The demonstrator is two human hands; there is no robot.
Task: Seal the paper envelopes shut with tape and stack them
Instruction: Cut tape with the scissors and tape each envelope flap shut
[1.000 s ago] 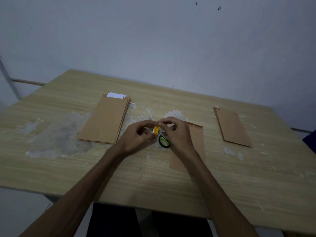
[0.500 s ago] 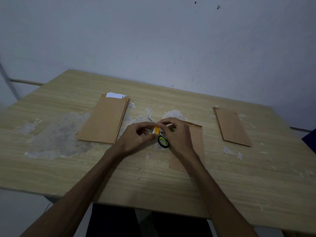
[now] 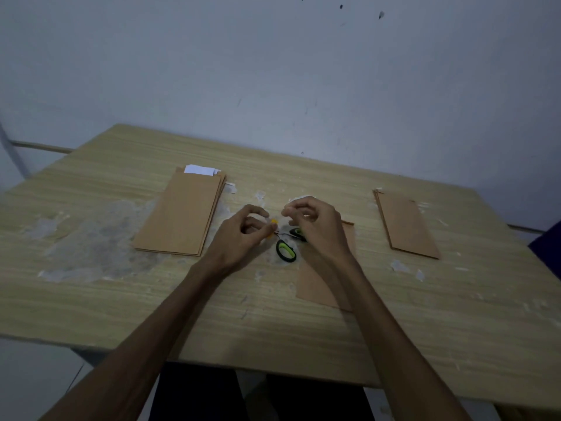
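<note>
Left hand pinched a small yellow tape roll; right hand curled, its pinch contents indiscernible, above scissors.

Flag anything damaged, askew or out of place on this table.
The table veneer is worn through in a big grey patch left of the left envelope stack, with white flecks further right. White paper pokes from that stack's far end. Nothing spilled.
</note>
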